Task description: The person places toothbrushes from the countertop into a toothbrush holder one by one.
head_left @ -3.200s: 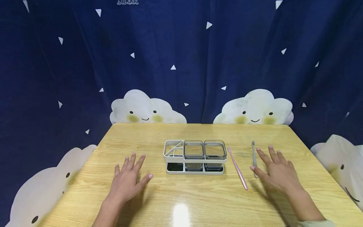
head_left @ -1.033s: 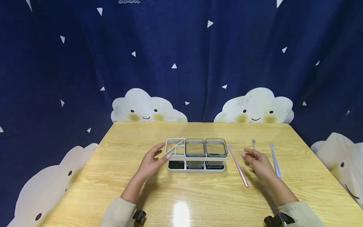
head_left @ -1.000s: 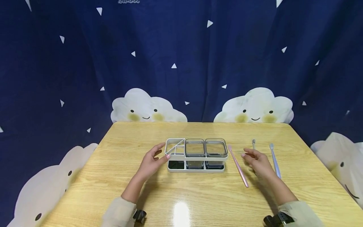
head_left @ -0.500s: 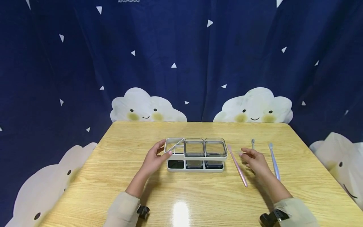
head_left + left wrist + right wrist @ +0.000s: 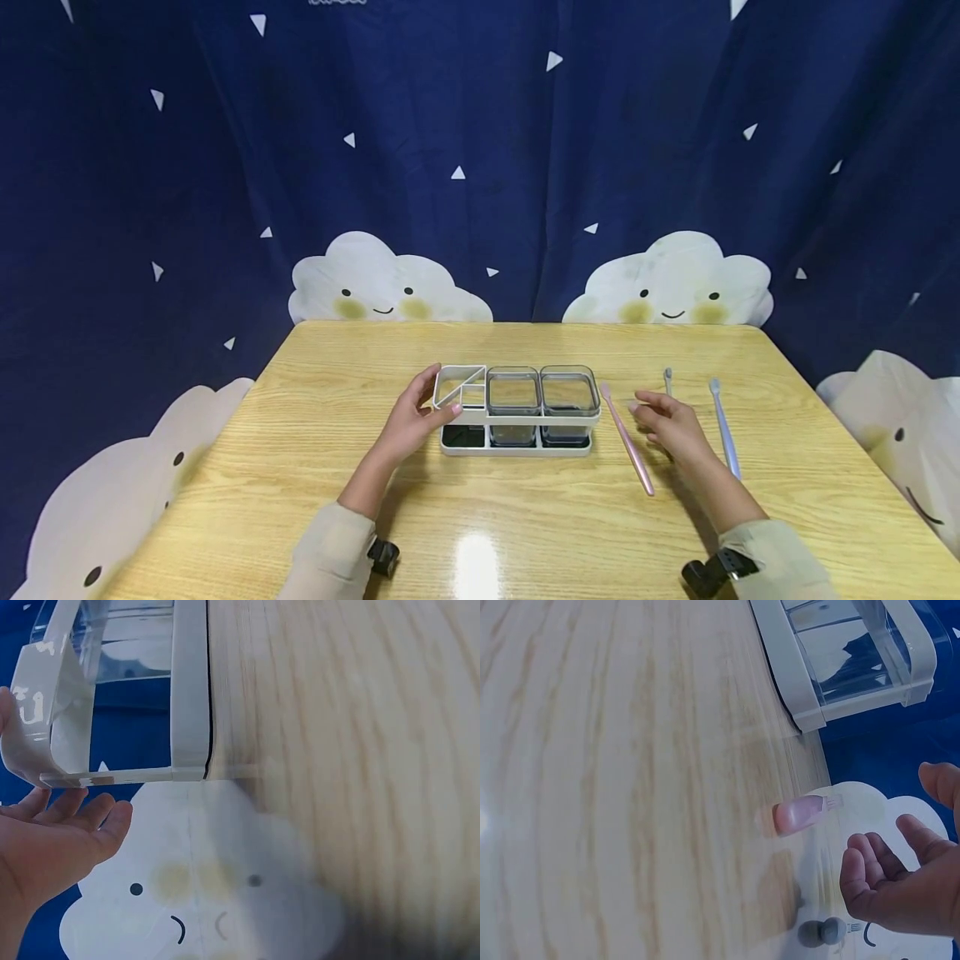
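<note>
My left hand (image 5: 408, 423) grips the left end of a white toothbrush holder (image 5: 525, 421), its thumb over the front rail and its fingers around the end. Two clear square cups (image 5: 513, 404) sit in the holder's middle and right bays; the left bay has a divided top. Between the pink toothbrush (image 5: 630, 446) and the blue toothbrush (image 5: 724, 429), my right hand (image 5: 675, 427) hovers with loosely bent fingers, holding nothing. It partly hides the grey toothbrush (image 5: 668, 379). In the right wrist view, pink (image 5: 802, 814) and grey toothbrush (image 5: 821, 932) ends lie near the fingers.
Everything stands on a light wooden table (image 5: 360, 354). Behind its far edge hangs a dark blue curtain (image 5: 420, 125) with white triangles and smiling clouds. Each wrist wears a black strapped device, such as the one (image 5: 384, 557) on the left sleeve.
From beside the holder, my left hand has moved right and taken hold of its end. My right hand has shifted left, uncovering the blue toothbrush. The holder and toothbrushes stay in place.
</note>
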The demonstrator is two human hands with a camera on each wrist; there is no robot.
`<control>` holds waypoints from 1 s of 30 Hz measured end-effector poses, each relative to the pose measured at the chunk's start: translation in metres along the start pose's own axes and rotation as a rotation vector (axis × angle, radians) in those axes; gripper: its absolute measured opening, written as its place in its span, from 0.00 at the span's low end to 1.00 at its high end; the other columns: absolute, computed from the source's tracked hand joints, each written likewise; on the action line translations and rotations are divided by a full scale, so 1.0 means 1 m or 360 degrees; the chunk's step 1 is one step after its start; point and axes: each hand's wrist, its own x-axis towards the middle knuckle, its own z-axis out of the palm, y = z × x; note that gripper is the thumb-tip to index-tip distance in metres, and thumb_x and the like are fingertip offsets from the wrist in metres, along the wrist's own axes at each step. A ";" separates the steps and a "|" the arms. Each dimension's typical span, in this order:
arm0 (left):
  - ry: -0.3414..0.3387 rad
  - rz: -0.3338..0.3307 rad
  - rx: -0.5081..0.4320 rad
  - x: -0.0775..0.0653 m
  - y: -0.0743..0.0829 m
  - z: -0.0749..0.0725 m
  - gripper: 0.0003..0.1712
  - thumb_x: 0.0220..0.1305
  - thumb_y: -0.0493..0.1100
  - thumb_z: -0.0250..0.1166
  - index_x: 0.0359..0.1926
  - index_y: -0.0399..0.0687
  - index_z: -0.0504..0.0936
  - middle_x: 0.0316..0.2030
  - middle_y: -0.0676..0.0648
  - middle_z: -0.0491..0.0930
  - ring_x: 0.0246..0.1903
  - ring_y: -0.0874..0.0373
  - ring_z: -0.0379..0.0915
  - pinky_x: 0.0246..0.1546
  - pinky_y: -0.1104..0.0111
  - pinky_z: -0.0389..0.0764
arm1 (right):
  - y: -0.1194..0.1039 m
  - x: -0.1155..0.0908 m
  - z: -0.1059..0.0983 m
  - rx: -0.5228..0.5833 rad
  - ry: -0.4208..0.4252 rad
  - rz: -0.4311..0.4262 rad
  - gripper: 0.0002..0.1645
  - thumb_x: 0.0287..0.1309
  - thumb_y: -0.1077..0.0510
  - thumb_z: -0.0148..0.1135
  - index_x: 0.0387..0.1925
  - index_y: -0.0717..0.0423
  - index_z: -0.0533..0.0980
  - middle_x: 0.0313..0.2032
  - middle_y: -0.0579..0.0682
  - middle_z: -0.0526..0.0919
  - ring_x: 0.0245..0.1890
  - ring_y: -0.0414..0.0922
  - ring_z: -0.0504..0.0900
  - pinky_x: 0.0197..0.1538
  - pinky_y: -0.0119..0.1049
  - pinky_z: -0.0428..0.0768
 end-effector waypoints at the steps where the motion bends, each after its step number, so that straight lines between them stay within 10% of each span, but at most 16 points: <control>1: -0.0003 0.0001 0.0004 0.000 0.000 -0.001 0.42 0.57 0.35 0.66 0.67 0.32 0.55 0.62 0.31 0.61 0.61 0.39 0.56 0.57 0.46 0.60 | 0.000 0.001 0.000 0.0000 0.0006 0.0001 0.39 0.63 0.45 0.55 0.65 0.67 0.57 0.56 0.64 0.67 0.51 0.59 0.71 0.50 0.47 0.72; 14: 0.0039 0.0031 0.0082 0.012 -0.039 -0.005 0.41 0.54 0.42 0.70 0.67 0.45 0.60 0.59 0.38 0.67 0.60 0.43 0.59 0.55 0.44 0.59 | 0.002 0.011 0.007 0.0056 0.0032 0.0056 0.35 0.63 0.51 0.56 0.64 0.68 0.59 0.55 0.64 0.68 0.50 0.59 0.72 0.46 0.41 0.76; 30: -0.0005 -0.0021 0.0026 0.014 -0.037 -0.006 0.43 0.55 0.39 0.69 0.68 0.40 0.58 0.60 0.36 0.64 0.61 0.37 0.56 0.54 0.45 0.59 | 0.013 0.026 0.014 -0.0079 0.0077 0.0006 0.31 0.64 0.53 0.55 0.61 0.71 0.63 0.54 0.67 0.70 0.53 0.57 0.70 0.49 0.45 0.74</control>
